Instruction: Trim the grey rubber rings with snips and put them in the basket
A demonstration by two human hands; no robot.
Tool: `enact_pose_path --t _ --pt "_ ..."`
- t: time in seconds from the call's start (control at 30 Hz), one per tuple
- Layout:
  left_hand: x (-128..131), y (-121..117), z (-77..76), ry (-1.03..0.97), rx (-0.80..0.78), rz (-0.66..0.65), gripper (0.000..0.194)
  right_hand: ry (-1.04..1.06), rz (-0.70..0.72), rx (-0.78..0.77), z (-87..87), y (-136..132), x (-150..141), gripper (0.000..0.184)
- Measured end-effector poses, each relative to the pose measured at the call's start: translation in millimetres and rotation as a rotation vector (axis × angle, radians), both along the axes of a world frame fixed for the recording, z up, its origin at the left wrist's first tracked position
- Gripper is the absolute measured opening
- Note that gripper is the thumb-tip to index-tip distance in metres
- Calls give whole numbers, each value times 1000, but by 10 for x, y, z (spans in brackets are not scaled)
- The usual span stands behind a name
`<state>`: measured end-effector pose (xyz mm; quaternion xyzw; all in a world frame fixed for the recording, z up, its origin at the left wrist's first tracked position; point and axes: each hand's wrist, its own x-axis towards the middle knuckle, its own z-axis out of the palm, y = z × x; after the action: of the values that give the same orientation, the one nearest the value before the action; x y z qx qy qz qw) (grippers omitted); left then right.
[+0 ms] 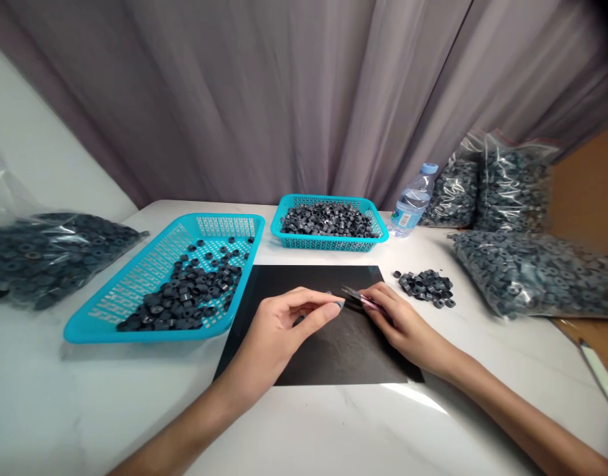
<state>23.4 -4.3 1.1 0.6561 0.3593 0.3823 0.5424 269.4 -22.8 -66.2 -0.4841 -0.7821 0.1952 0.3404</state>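
Note:
My left hand (288, 324) is closed in a pinch over the black mat (333, 357), holding a small dark grey rubber ring (339, 305) at its fingertips. Most of that ring is hidden by the thumb and finger. Just to its right, my right hand (395, 320) is closed around a slim pointed metal tool (356, 295) with pink on its handle. The tool's tip points left, close to the ring; whether they touch I cannot tell. Beside my right hand lies a loose pile of similar dark rings (427, 287) on the white table.
A blue basket (149, 336) with many rings stands at left, another blue basket (328, 246) at the back. Bags of rings lie at left (60, 251) and right (536, 274), with upright bags (515, 185) behind. A water bottle (411, 201) stands near the curtain (264, 99).

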Motion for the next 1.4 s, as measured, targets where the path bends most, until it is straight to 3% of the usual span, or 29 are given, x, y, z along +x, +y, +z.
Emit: enact_pose_path --t 0.13,0.37,0.93,1.03,1.1,1.13,1.2,1.23,1.3,1.4 --pt "-5 3 24 -69 -248 -40 14 -3 10 -17 -8 -10 -4 23" --pt "26 -22 28 -195 -470 -77 23 21 41 -27 -26 -6 -2 25" --pt "39 -57 52 -304 -550 -81 26 156 40 -237 54 44 94 28" --pt "-17 -14 154 -132 -335 -37 28 162 19 -265 29 56 111 28" --pt "-153 70 257 114 4 80 26 148 7 -257 16 57 108 27" --pt "-255 129 310 270 230 200 24 142 4 -250 14 57 103 27" --pt "-506 277 396 583 598 567 21 135 1 -235 18 54 90 25" --pt "-638 357 424 773 654 675 22 135 -1 -229 22 52 82 25" --pt "-861 497 450 1022 723 768 28 134 0 -219 28 45 65 24" --pt "-946 564 438 1073 846 850 37 132 -23 -175 14 28 28 25"
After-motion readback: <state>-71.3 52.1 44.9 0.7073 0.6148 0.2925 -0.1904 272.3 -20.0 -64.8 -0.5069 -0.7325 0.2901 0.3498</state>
